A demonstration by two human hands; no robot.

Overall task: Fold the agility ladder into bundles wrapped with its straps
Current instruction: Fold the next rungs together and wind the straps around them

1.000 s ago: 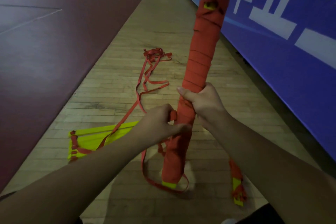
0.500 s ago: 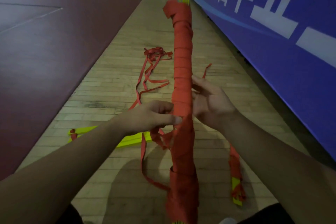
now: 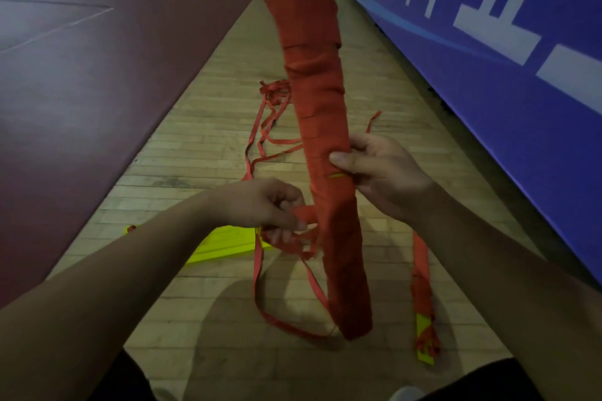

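Floorboards (image 3: pixel 182 153) are running between maroon mat (image 3: pixel 81 91) and blue banner (image 3: pixel 488 114); I'm seeing right hand (image 3: pixel 387 172) gripping the wrapped bundle (image 3: pixel 316 91), left hand (image 3: pixel 260 202) pinching its strap (image 3: pixel 304 212).

left hand (image 3: pixel 270 205) pinching, right hand (image 3: pixel 381 172) gripping

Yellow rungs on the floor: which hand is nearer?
Left. The left hand, pinching a loose strap, is just above the yellow rungs; the right hand holds the wrapped bundle, on the bundle's other side.
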